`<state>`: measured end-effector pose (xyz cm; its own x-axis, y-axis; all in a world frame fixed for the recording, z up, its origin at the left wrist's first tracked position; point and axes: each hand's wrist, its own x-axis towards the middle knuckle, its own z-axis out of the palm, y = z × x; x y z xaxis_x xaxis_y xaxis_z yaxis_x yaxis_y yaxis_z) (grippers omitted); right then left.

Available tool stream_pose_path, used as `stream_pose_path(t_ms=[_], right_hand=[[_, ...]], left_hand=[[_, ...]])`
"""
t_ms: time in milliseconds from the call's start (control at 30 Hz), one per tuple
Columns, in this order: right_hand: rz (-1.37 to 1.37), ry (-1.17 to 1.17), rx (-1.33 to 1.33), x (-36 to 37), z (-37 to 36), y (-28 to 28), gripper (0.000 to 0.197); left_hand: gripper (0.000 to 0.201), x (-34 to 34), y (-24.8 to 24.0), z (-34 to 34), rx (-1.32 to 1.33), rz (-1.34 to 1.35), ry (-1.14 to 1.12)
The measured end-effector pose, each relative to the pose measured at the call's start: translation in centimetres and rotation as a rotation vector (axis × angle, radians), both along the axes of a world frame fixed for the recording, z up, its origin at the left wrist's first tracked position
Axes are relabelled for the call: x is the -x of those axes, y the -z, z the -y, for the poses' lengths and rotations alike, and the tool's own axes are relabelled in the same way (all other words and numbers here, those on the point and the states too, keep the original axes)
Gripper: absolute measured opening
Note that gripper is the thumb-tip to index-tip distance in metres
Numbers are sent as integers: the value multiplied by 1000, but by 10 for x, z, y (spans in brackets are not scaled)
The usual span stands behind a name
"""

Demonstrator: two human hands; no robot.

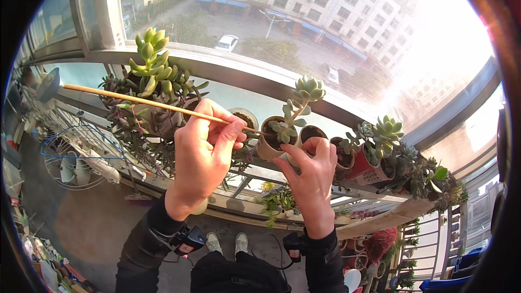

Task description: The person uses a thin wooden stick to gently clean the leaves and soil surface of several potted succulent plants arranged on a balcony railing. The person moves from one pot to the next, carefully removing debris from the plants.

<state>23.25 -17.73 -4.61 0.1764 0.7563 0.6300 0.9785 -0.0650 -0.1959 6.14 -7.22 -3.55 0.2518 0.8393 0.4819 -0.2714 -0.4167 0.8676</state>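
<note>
My left hand (203,154) is closed on a long, thin wooden chopstick (127,97). Its thick end points far to the left, and its thin tip reaches the soil of a small beige pot (266,149). In that pot grows a succulent (308,91) with a bare, leaning stem and a pale green rosette on top. My right hand (312,176) is bent at the pot's right rim, thumb and forefinger closed against it just below the lower leaves. The fingertips partly cover that side of the pot.
Small pots stand along the ledge, among them a soil-filled pot (312,133) and a red-and-white pot (366,168). A large succulent cluster (152,65) grows at the left. Behind runs a window rail (336,116); a blue hanger (81,154) hangs lower left.
</note>
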Motion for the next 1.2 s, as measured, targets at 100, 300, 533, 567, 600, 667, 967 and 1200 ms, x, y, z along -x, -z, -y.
stream_pose_path(t_ms=[100,300,533,567,600,667,967,1200], right_hand=[[25,-33,2,-4,-2,1,30],[35,-66,19,-12,-3,2,29],[51,-92,67,-19,-7,0,23],[49,-89,73,-19,-7,0,22],[42,-90,79,-18,-7,-1,22],[50,-74,85,-17,-7,-2,25],[53,-40,113,-15,-10,-6,25],[48,-39,147,-15,-10,-10,25]], left_hand=[[9,1,0,-1,-10,-71,36],[9,1,1,-2,5,-69,40],[11,-5,4,-4,-7,-20,1],[11,-5,4,-4,-7,-22,2],[11,-6,4,-4,11,-24,1],[11,-6,4,-5,-5,-24,1],[11,-8,2,-6,23,-31,7],[11,-8,1,-7,41,-53,16]])
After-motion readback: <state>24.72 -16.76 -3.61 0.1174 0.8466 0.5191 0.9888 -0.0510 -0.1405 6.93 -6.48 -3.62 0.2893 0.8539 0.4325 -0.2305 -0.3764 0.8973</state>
